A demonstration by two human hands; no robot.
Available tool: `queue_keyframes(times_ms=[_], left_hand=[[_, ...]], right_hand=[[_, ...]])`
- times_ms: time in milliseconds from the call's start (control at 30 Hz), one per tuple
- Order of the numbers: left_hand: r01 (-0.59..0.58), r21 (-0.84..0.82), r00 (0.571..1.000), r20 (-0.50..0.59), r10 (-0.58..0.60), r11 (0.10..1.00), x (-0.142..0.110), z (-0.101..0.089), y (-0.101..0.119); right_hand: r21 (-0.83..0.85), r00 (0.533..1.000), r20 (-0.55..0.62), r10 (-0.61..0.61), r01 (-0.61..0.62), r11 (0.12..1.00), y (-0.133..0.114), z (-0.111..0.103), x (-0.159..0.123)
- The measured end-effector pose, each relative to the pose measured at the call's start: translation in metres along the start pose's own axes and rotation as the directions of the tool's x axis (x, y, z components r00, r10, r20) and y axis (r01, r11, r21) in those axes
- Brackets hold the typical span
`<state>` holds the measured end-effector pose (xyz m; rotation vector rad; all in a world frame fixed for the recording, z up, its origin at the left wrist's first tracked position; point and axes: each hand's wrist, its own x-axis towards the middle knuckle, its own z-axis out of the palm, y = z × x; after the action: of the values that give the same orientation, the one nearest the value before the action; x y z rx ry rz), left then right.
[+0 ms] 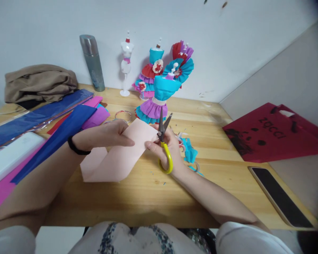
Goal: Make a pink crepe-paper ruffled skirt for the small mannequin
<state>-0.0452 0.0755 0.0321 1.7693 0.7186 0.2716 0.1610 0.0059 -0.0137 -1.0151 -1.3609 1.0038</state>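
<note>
A strip of pale pink crepe paper (116, 162) runs between my two hands, its lower end folded and hanging over the table. My left hand (108, 135) pinches it with the thumb on top. Yellow-handled scissors (165, 155) hang on my right hand (172, 150), blades pointing up and slightly apart. The right thumb and fingers also grip the paper's upper right edge. Just beyond stands a mini mannequin (163, 91) in a turquoise top with a ruffled purple and turquoise skirt.
Behind stand a bare white mannequin (126, 67), more dressed ones and a steel flask (92, 63). Coloured paper (60, 137), a white box (14, 157) and brown cloth (39, 84) lie left. Turquoise scraps (190, 151), a red bag (275, 134) and a phone (281, 197) are right.
</note>
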Motion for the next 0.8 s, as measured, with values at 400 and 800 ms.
queue_keyframes(times_ms=[400,800], left_hand=[[0.152,-0.013,0.987,0.063,-0.151,0.988,-0.005,-0.009,0.006],[0.034,-0.218,0.988,0.154,0.0,0.975,-0.002,-0.001,0.002]], right_hand=[[0.138,0.993,-0.049,0.105,-0.097,0.986,0.0,-0.006,0.002],[0.075,0.997,-0.064,0.05,-0.045,0.996,-0.006,-0.012,0.006]])
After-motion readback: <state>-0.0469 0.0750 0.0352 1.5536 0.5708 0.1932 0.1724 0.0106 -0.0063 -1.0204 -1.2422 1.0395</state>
